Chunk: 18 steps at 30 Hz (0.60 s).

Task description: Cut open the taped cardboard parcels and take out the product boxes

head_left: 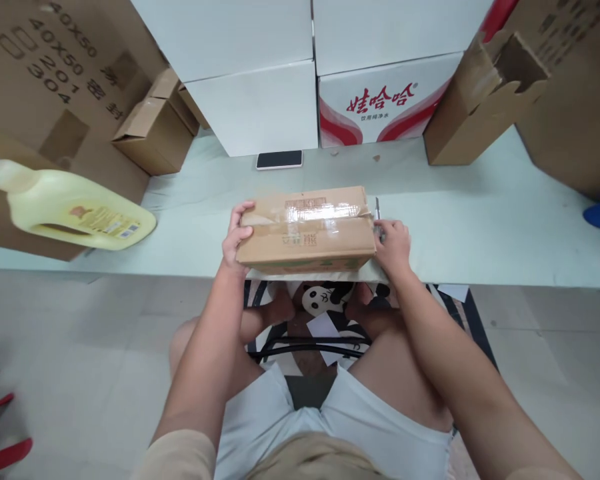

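A taped brown cardboard box (307, 230) lies at the near edge of a pale green table (480, 227). My left hand (237, 233) grips the box's left end, fingers curled over its top edge. My right hand (394, 247) is at the box's right end, closed around a small utility knife (378, 215) whose blade points up beside the box.
A yellow plastic bottle (75, 210) lies on its side at the left. A phone (279, 159) lies flat behind the box. White cartons (260, 100), a red-and-white printed carton (380, 100) and open brown boxes (155, 127) (480, 100) line the back.
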{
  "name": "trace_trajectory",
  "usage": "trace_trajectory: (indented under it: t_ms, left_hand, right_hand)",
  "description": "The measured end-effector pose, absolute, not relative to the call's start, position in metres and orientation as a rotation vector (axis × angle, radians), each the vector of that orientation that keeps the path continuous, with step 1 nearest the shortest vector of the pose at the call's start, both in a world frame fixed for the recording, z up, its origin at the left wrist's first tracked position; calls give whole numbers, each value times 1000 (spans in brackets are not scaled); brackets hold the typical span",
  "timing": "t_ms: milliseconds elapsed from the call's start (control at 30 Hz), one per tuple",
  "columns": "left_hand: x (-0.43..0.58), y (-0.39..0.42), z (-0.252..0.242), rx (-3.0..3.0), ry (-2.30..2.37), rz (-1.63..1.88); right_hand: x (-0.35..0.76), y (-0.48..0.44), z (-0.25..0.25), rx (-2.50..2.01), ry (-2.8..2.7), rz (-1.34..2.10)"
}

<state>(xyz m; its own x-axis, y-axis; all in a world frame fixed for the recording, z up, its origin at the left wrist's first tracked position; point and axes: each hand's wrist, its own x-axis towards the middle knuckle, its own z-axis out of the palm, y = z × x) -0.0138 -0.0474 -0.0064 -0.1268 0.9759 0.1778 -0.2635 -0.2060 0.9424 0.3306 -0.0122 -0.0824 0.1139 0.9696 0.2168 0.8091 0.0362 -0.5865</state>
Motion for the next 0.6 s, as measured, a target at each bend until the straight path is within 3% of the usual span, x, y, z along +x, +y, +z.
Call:
trace_trajectory:
  t_ms: [600]
  left_hand:
    - [12, -52, 1, 1052, 1012, 1607]
  right_hand:
    - [334, -19, -77, -1721, -1533, 422]
